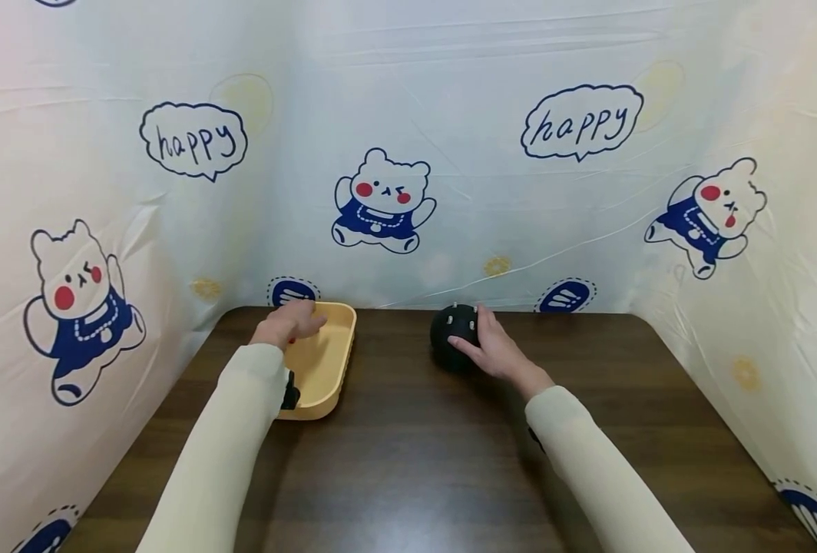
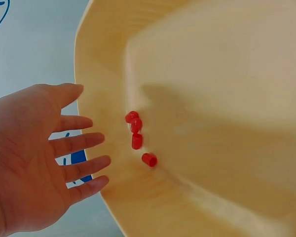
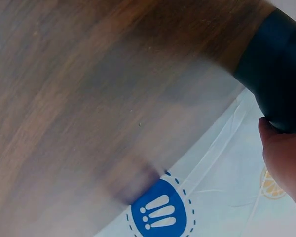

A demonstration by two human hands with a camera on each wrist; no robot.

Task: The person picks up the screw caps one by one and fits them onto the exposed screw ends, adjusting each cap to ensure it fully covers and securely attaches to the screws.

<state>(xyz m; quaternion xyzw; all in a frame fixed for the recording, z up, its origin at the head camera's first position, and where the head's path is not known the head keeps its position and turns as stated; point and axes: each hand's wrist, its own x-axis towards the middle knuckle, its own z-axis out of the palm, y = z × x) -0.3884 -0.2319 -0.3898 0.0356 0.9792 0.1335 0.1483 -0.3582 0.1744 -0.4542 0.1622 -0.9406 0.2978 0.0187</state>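
My left hand is spread over the far left side of a yellow plastic basket. In the left wrist view the fingers are straight and apart, holding nothing, near the basket's rim. Several small red cap-like pieces lie inside the basket along that wall. To the right, my right hand grips a dark, round, ball-like object with small pale studs on top. The thumb lies across its near side and the fingers are on its right side. The right wrist view shows just part of this dark object and a fingertip.
A dark wooden table carries both things. Behind it and at both sides hangs a pale curtain printed with bears and the word "happy". The basket and the dark object stand apart near the table's back edge.
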